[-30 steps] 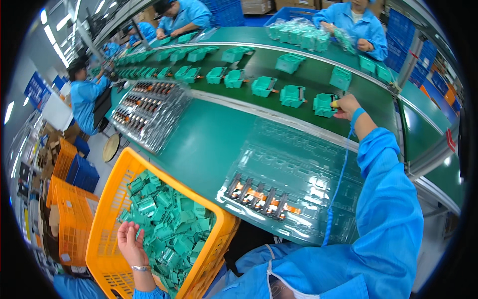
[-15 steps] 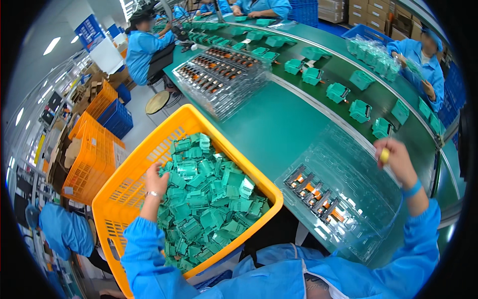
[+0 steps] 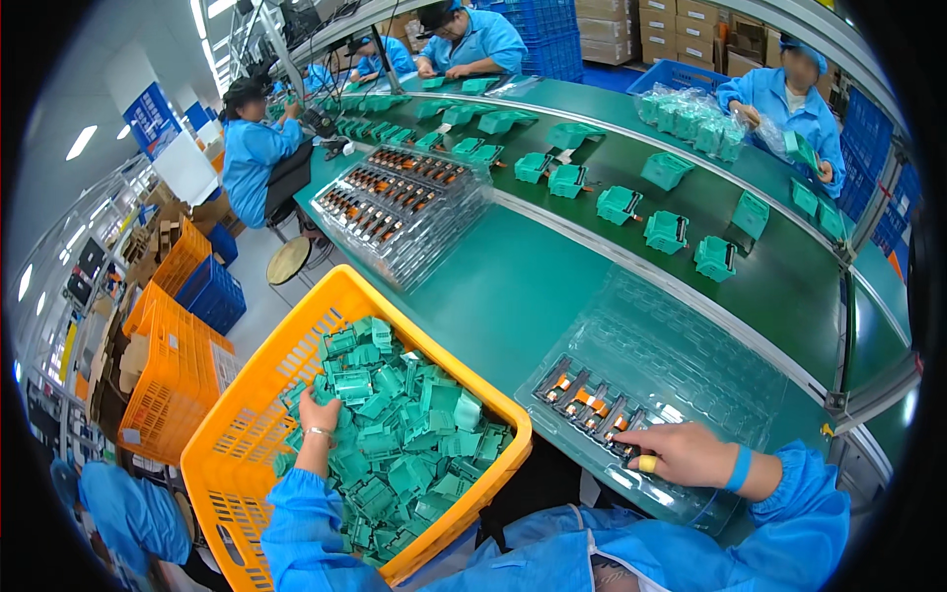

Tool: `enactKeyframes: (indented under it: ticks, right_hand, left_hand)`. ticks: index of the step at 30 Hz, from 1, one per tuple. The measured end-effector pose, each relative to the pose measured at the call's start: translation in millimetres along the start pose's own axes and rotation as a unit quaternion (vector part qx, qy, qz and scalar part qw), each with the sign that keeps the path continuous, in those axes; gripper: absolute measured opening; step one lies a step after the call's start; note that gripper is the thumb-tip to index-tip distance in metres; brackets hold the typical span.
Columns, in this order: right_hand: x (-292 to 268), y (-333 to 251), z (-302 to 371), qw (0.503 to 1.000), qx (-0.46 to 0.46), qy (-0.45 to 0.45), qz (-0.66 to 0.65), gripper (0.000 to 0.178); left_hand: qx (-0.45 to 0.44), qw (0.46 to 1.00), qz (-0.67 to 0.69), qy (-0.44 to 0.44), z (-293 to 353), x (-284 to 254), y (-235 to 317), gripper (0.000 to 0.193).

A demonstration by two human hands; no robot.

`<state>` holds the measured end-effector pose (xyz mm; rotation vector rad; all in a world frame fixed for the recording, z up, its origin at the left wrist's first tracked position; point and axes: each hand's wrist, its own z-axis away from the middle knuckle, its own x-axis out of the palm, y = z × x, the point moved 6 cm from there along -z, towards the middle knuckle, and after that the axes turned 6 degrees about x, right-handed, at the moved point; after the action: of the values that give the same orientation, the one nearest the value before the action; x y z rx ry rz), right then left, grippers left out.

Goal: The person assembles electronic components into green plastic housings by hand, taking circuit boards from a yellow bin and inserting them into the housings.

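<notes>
My left hand (image 3: 317, 414) is down in a yellow crate (image 3: 498, 446), its fingers curled about one of the green plastic housings (image 3: 395, 434) heaped there; the fingertips are partly hidden. At the near end of a short row in a clear plastic tray (image 3: 681, 345), my right hand (image 3: 676, 454) has its fingertips closed on a small black-and-orange part (image 3: 623, 449). That hand wears a yellow band on a finger and a blue band on the wrist. Several similar black-and-orange parts (image 3: 589, 403) lie beside it in the tray.
A stack of clear trays (image 3: 395, 202) filled with black-and-orange parts stands farther left on the green table (image 3: 523, 286). Beyond a metal rail, green housings (image 3: 667, 232) sit along a conveyor (image 3: 582, 222). A co-worker (image 3: 794, 109) handles housings across it. Orange crates (image 3: 173, 380) stand at left.
My right hand has come from beside the conveyor down to the parts in the tray. My left hand has lowered into the heap of housings. The view has shifted.
</notes>
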<state>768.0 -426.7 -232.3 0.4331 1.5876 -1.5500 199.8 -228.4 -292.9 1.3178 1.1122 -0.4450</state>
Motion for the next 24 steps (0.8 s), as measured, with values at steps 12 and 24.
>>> enactKeyframes:
  ticks: [12, 24]
  right_hand:
    - [5, -1, 0, 0.995, -0.001, 0.097, 0.008, 0.030]
    - [-24, 31, 25, 0.967, 0.166, 0.072, -0.178, 0.026]
  left_hand:
    - [-0.016, 0.651, 0.747, -0.133, 93, -56, 174, 0.036]
    - [-0.071, 0.491, 0.620, -0.608, 239, 51, 356, 0.051]
